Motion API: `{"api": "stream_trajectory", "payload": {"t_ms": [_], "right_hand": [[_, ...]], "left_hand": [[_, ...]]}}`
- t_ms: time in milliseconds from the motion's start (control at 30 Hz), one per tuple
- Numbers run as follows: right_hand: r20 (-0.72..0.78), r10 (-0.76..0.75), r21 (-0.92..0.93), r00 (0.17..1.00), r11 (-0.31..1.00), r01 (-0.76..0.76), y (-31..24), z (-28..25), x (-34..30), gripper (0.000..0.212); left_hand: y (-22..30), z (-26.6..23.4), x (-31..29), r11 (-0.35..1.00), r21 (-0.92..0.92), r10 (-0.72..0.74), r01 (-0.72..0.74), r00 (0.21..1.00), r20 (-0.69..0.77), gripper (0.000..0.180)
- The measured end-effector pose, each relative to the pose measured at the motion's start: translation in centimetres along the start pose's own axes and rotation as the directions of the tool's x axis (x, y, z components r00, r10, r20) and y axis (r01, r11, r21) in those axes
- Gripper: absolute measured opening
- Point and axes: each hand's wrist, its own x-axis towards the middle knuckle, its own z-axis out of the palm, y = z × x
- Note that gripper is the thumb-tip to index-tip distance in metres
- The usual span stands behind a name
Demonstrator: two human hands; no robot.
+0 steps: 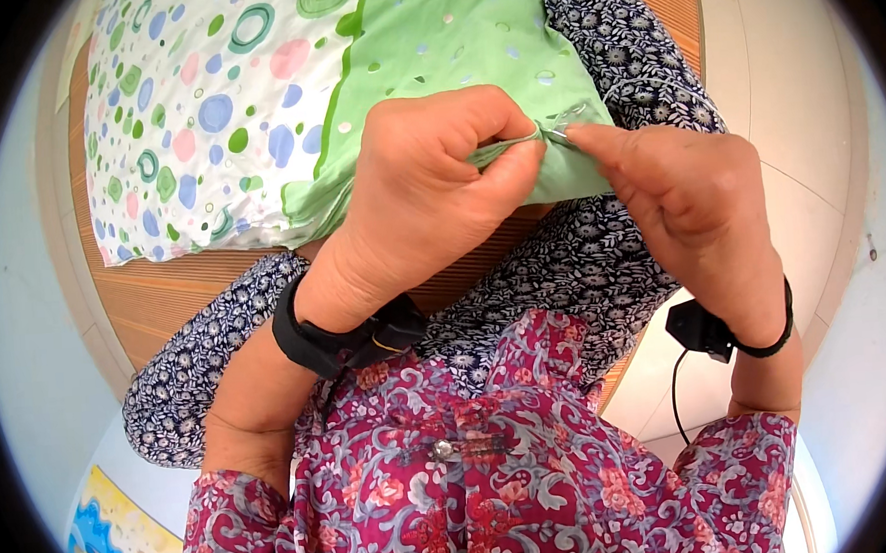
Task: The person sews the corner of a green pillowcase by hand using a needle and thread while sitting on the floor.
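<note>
A pillow in a cloth pillowcase [216, 113] lies across my lap, white with coloured dots on the left and light green on the right. My left hand [447, 166] is closed, pinching a gathered fold of the green edge [460, 25] between thumb and forefinger. Just right of that pinch, my right hand [683, 179] is closed, its thumb and forefinger on a small shiny pin-like piece [558, 128] at the fold. Its exact kind is too small to tell. The right hand's other fingers curl into the palm.
My legs in dark flowered trousers [562, 260] are folded under the pillow on a brown striped mat or wooden surface [174, 301]. Pale floor tiles [779, 89] lie to the right. Black bands with small devices sit on both wrists, a cable [677, 394] hanging from the right one.
</note>
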Motion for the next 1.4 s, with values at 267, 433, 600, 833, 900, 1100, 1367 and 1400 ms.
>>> {"api": "stream_trajectory", "payload": {"t_ms": [267,433,600,833,900,1100,1367,1400], "right_hand": [[-0.06,0.032,0.035,0.998,0.999,-0.03,-0.1,0.6,0.0,0.021],[-0.068,0.048,0.061,0.997,0.997,-0.044,0.4,0.7,-0.1,0.015],[-0.087,0.164,0.191,0.983,0.971,-0.145,0.4,0.8,-0.5,0.012],[-0.024,0.27,0.179,0.963,0.948,-0.262,0.3,0.0,-0.6,0.004],[0.002,0.237,0.114,0.971,0.965,-0.236,0.2,-0.5,-0.6,0.005],[-0.018,0.157,0.126,0.987,0.98,-0.154,0.3,-0.5,-0.2,0.011],[0.088,0.263,0.064,0.961,0.961,-0.269,0.0,-1.2,-0.3,0.007],[0.078,0.242,0.059,0.967,0.967,-0.247,0.1,-1.2,-0.3,0.007]], "left_hand": [[-0.3,0.0,-0.1,0.997,0.011,0.081,-0.081,0.996,-0.021,0.007],[-0.5,0.5,0.1,0.991,-0.071,0.11,-0.111,0.994,-0.017,0.009],[-0.3,1.1,-0.2,0.988,-0.15,0.031,-0.046,0.994,-0.102,0.008],[0.3,0.0,0.1,0.978,-0.152,-0.142,0.145,0.989,0.03,0.012],[0.6,-0.2,0.2,0.97,-0.194,-0.147,0.148,0.989,0.02,0.011],[0.7,0.0,0.1,0.981,-0.123,-0.15,0.149,0.989,0.006,0.008],[0.3,0.2,0.0,0.996,-0.076,-0.055,0.053,0.998,-0.026,0.008],[0.2,0.3,-0.1,0.997,-0.068,-0.029,0.027,0.999,-0.032,0.008]]}}
